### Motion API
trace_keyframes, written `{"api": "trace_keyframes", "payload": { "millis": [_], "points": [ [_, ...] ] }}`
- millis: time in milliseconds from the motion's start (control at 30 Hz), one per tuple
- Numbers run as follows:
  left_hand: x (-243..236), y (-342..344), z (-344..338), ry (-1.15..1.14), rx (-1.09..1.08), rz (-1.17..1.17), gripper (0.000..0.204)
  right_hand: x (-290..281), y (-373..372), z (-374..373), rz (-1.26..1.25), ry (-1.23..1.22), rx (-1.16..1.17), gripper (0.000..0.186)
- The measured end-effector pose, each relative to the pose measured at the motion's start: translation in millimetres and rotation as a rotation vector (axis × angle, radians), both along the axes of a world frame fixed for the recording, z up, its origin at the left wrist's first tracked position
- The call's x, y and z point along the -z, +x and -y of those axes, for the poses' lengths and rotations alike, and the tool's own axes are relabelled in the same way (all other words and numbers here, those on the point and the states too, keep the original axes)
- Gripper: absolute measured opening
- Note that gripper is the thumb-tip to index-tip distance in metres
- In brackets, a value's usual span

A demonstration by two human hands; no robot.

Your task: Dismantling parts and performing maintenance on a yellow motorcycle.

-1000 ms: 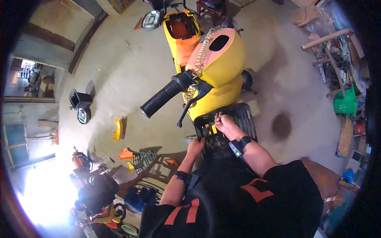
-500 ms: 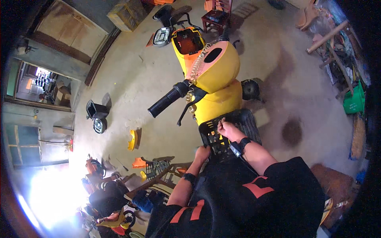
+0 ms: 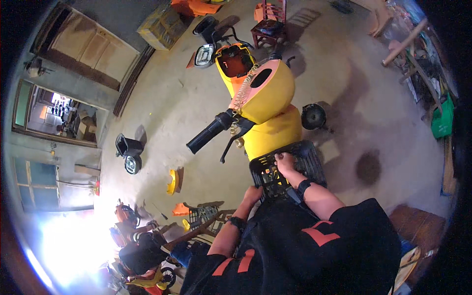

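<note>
A yellow scooter body (image 3: pixel 275 103) with a pink panel stands in front of me, a coiled pale cord (image 3: pixel 240 98) draped down it past the black handlebar grip (image 3: pixel 202 137) and brake lever. At its front is a black plastic slatted basket (image 3: pixel 312 164). My left hand (image 3: pixel 253 195) is closed on the basket's near-left rim. My right hand (image 3: pixel 285 164) is inside the basket, toward its far side, fingers curled; whatever they hold is too small or hidden to make out.
Black parts (image 3: pixel 129 145), a yellow piece (image 3: pixel 172 182) and an orange piece (image 3: pixel 180 209) lie on the floor at left. A wooden chair (image 3: pixel 268 27) stands behind. Piled timber and a green bag (image 3: pixel 441 115) line the right. Another scooter and clutter sit lower left.
The view has tilted, so the scooter and floor objects sit lower in the picture. Both my hands stay at the basket, the right one shifting slightly with fingers still curled.
</note>
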State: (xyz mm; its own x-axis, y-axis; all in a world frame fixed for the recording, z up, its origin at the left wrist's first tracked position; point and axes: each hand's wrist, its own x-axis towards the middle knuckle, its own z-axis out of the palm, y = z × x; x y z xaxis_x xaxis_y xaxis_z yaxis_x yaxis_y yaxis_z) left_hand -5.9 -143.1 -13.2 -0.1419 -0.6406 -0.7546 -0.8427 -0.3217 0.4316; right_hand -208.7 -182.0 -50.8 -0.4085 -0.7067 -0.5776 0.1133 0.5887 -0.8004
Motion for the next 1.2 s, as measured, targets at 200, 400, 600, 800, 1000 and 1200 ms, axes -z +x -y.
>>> {"api": "trace_keyframes", "payload": {
  "millis": [200, 400, 600, 800, 1000, 1200],
  "points": [
    [3, -12, 2, 0.054, 0.021, 0.003, 0.052, 35, -14, 5, -0.243, -0.005, 0.009, 0.024],
    [16, 13, -12, 0.068, -0.063, 0.015, 0.052, 11, -5, -5, 1.140, 0.010, 0.296, 0.018],
    [10, 8, -1, 0.047, -0.039, -0.004, 0.052, 8, -7, 8, 0.669, 0.201, 0.131, 0.026],
    [-8, -5, 3, 0.028, -0.017, -0.036, 0.051, 21, -13, 4, -0.590, 0.060, -0.345, 0.033],
    [3, 4, 2, 0.014, 0.027, 0.017, 0.051, -1, -13, 3, 0.776, 0.110, 0.148, 0.019],
    [1, -11, 4, 0.036, 0.016, -0.009, 0.051, 23, -44, 0, 1.386, 0.099, 0.416, 0.022]
  ]
}}
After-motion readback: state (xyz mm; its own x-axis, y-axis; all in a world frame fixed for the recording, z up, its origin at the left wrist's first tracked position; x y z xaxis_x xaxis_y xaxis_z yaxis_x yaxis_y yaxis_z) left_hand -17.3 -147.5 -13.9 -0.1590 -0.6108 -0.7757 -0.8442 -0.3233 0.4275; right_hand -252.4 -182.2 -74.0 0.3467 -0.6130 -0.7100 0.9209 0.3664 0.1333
